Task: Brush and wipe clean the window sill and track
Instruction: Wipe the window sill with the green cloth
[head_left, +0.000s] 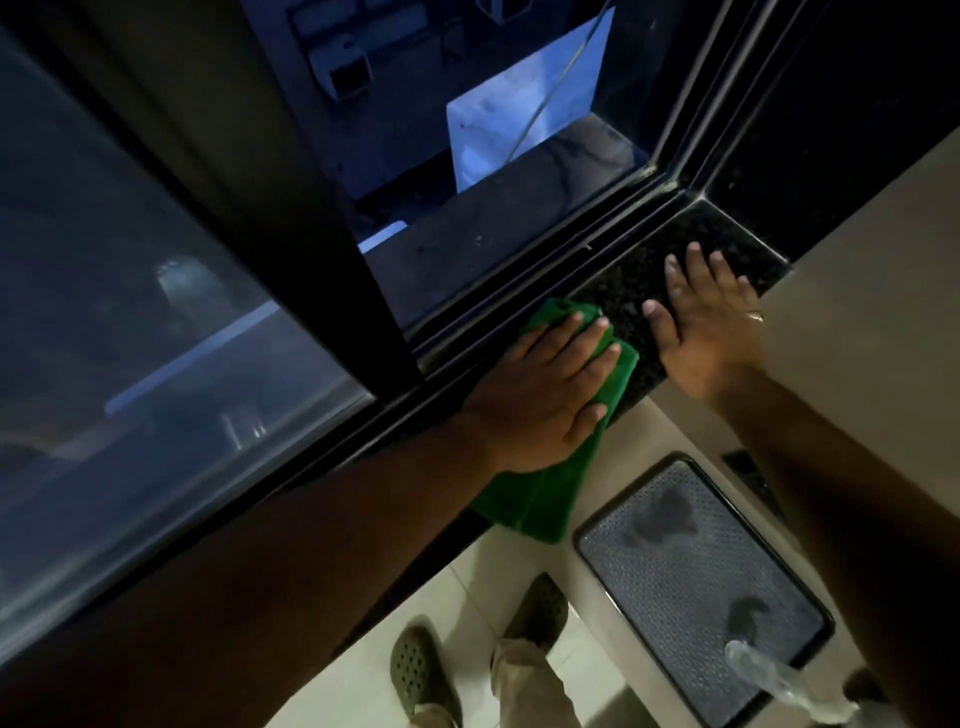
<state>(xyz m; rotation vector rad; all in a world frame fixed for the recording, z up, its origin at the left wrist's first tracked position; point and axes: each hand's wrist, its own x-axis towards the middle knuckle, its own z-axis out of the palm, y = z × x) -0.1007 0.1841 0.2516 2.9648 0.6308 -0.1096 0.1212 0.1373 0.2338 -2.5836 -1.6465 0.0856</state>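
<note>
The large sliding glass window panel (156, 312) in its dark frame fills the left of the view, pushed aside so the opening at upper centre looks out on a dim exterior. Below it runs the dark metal window track (519, 291), a set of parallel grooves, and just beside that the black speckled stone window sill (737, 239). On the pale tiled floor (483, 587) lies a grey rectangular textured mat (696, 587) with dark damp-looking patches (possibly footprints, though the light is too poor to be sure).

The folded green cleaning cloth (540, 499) lies across the sill's inner edge, its upper end reaching the track and its lower end hanging over the sill's front. The left hand (540, 400) presses flat on it, fingers extended and spread, not curled around it. The right hand (701, 322) rests palm-down on the bare sill just beside the cloth, fingers splayed and holding nothing, a ring (754, 316) on one finger. Two dark perforated clogs (421, 670) stand on the floor.
</note>
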